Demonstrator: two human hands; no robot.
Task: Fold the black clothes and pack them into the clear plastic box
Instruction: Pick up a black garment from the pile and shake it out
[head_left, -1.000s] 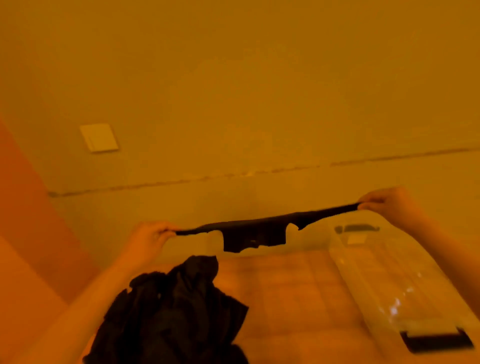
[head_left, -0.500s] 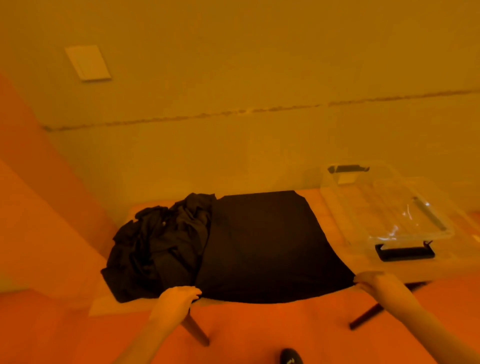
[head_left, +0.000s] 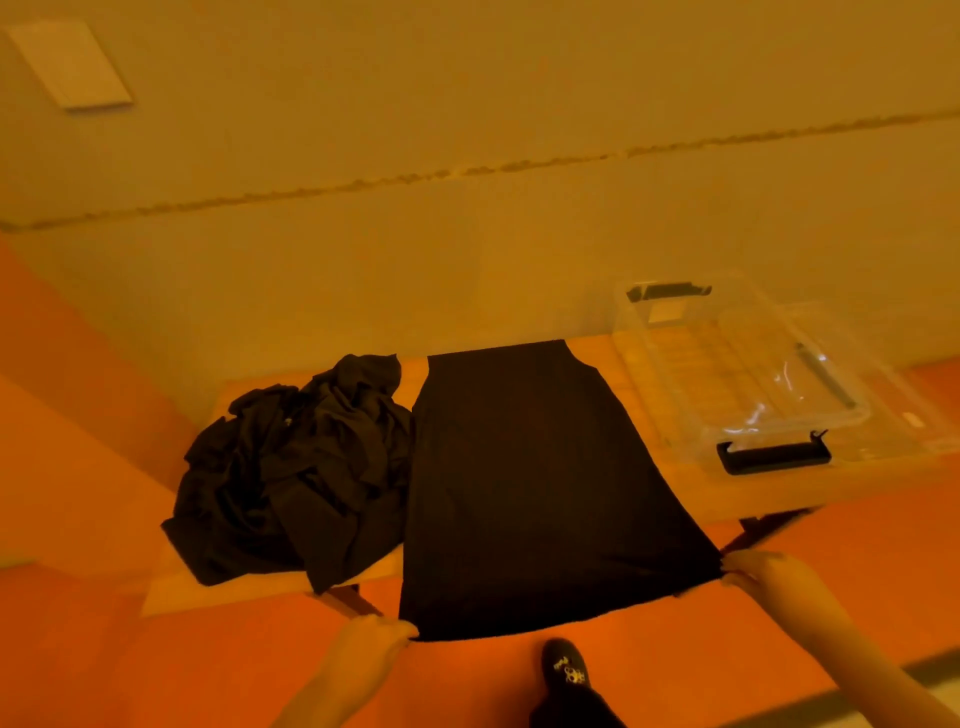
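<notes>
We see our left hand (head_left: 375, 640) pinching the black garment's (head_left: 530, 488) near-left corner | right hand (head_left: 759, 570) pinching its near-right corner | garment flat on counter (head_left: 769, 486), between black pile (head_left: 296, 467) and clear box (head_left: 748, 374).

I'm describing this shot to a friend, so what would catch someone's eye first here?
First, the flat black garment spread down the middle of the table, its near corners pinched by the left hand and the right hand. Left of it lies a crumpled pile of black clothes; at the table's right end stands the clear plastic box.
</notes>
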